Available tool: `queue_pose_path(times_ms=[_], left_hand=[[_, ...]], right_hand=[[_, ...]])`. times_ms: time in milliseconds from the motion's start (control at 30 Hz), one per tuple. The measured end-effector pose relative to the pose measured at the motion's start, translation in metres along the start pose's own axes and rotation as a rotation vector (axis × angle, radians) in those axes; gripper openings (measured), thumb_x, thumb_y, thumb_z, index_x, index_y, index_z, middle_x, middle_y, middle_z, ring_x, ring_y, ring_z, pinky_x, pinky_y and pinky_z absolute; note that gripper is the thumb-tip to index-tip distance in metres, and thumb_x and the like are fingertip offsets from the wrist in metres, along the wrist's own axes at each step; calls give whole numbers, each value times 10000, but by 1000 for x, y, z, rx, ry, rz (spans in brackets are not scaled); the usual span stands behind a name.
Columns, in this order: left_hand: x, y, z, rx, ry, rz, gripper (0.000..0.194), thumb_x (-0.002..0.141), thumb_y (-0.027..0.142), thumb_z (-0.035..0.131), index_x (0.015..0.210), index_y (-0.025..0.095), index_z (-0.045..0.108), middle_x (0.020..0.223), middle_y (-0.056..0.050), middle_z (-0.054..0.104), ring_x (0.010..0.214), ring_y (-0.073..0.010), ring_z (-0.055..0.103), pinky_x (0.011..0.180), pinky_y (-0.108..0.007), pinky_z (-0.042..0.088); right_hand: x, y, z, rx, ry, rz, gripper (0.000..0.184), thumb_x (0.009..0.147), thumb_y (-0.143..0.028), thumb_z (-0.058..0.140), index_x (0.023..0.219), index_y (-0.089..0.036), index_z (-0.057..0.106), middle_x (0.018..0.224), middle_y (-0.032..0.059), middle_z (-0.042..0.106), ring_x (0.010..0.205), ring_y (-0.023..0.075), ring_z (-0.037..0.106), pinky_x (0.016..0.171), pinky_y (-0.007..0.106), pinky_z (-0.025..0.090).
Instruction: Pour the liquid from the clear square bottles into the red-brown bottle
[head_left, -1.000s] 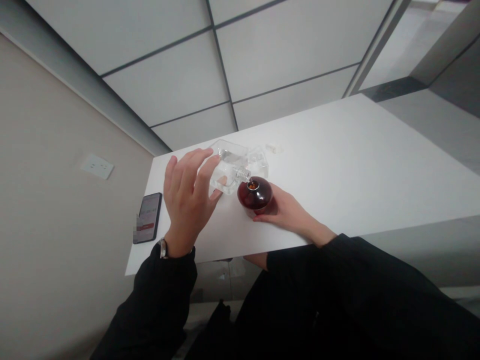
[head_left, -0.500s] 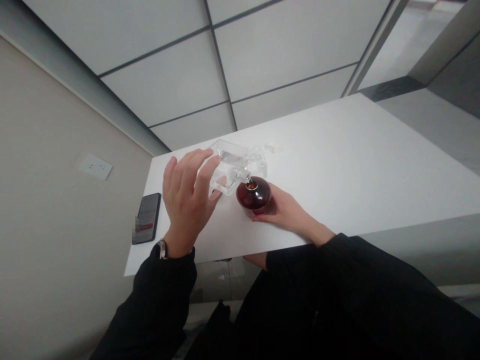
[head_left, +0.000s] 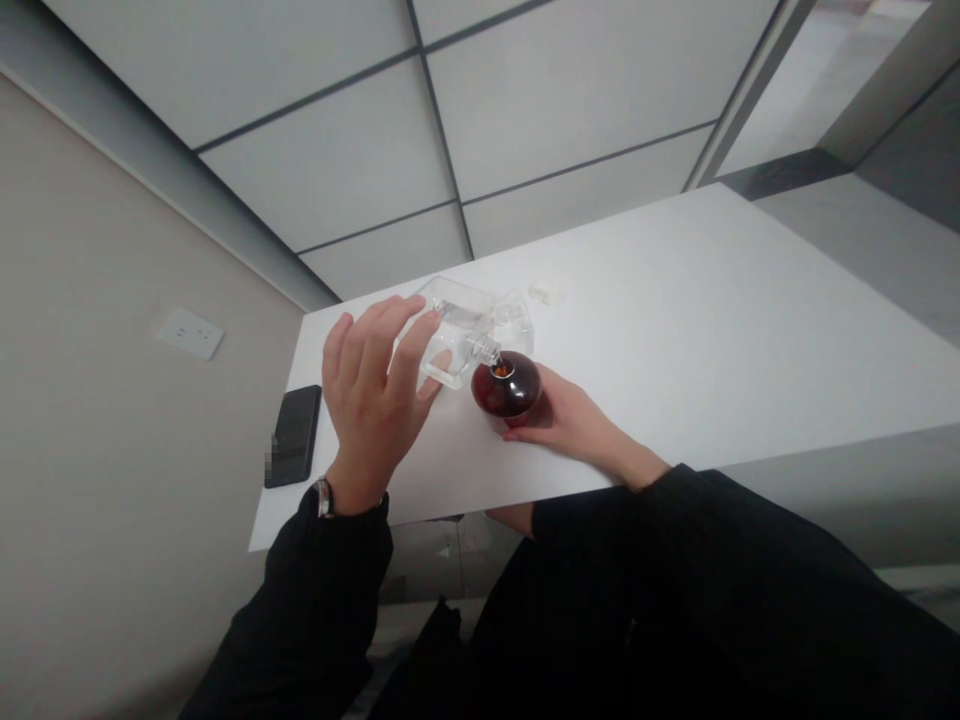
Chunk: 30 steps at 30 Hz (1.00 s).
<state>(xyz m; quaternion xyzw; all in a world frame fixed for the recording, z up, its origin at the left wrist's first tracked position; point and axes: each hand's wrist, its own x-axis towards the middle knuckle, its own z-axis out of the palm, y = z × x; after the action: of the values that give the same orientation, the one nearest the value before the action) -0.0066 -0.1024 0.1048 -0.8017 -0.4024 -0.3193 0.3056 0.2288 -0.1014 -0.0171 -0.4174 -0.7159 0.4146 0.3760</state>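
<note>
- Two bottles meet above the tabletop [head_left: 675,300], toward its left end: your left grip [head_left: 371,400] has fingers and thumb around a clear square glass bottle [head_left: 454,345], tilted so its clear nozzle [head_left: 484,350] points down at the mouth [head_left: 501,370] of a dark red round bottle [head_left: 506,392].
- Your right grip [head_left: 577,425] is closed, cupping the red bottle from below; you cannot tell whether that bottle rests on the tabletop.
- Nozzle tip and mouth: touching or just apart, too small to tell.
- Risk: if your spread left fingers loosen on the smooth glass, the clear bottle could drop and strike the rim; if either hand drifts, the nozzle could slide off the mouth.
- Nearby: a clear glass piece [head_left: 514,325] sits just behind the clear bottle, where a careless turn could knock it; a white scrap [head_left: 545,293] lies beyond.
- Farther left: a black phone [head_left: 294,435] lies near the edge, beside your wristwatch [head_left: 322,497].
</note>
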Motion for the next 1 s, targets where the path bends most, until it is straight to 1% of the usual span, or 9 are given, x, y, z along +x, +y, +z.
queue_pose_path(times_ms=[133, 300, 467, 667, 867, 1000], left_hand=[[-1, 1, -1, -4, -9, 7, 460, 966, 242, 721, 1398, 295, 572, 1351, -103, 759, 1297, -278, 703, 1167, -475, 470], [-2, 0, -1, -54, -24, -20, 494, 976, 233, 702, 1438, 322, 552, 1399, -94, 735, 1336, -289, 681, 1192, -495, 442], [-1, 0, -1, -26, 7, 18, 527, 947, 213, 733, 1434, 302, 553, 1358, -95, 755, 1305, -284, 697, 1172, -465, 450], [-2, 0, -1, -77, -28, -14, 522, 974, 221, 700, 1463, 313, 544, 1409, -100, 728, 1351, -299, 668, 1193, -496, 420], [-1, 1, -1, -33, 12, 24, 502, 951, 207, 731, 1420, 288, 570, 1359, -98, 756, 1309, -288, 695, 1171, -474, 450], [-3, 1, -1, -85, -48, -40, 486, 976, 208, 699, 1426, 336, 565, 1419, -88, 725, 1369, -291, 660, 1199, -513, 436]], right_hand=[[0, -2, -1, 1, -4, 0, 943, 725, -520, 910, 1557, -341, 502, 1524, 79, 634, 1429, 373, 594, 1202, 630, 481], [1, -4, -2, -4, -10, 5, 930, 720, -506, 915, 1545, -349, 517, 1525, 78, 635, 1428, 380, 593, 1193, 636, 487], [1, -3, -2, -11, -6, 8, 945, 714, -524, 915, 1547, -333, 511, 1518, 85, 639, 1418, 379, 602, 1188, 633, 489], [1, -5, -3, -13, -15, 5, 912, 714, -520, 916, 1521, -326, 537, 1512, 88, 643, 1415, 380, 602, 1188, 636, 488], [2, -6, -3, -20, -16, 0, 917, 711, -517, 916, 1522, -336, 530, 1515, 80, 639, 1419, 380, 598, 1190, 642, 486], [2, -6, -3, -22, -18, -3, 897, 722, -514, 909, 1518, -343, 533, 1526, 73, 632, 1435, 375, 586, 1203, 633, 479]])
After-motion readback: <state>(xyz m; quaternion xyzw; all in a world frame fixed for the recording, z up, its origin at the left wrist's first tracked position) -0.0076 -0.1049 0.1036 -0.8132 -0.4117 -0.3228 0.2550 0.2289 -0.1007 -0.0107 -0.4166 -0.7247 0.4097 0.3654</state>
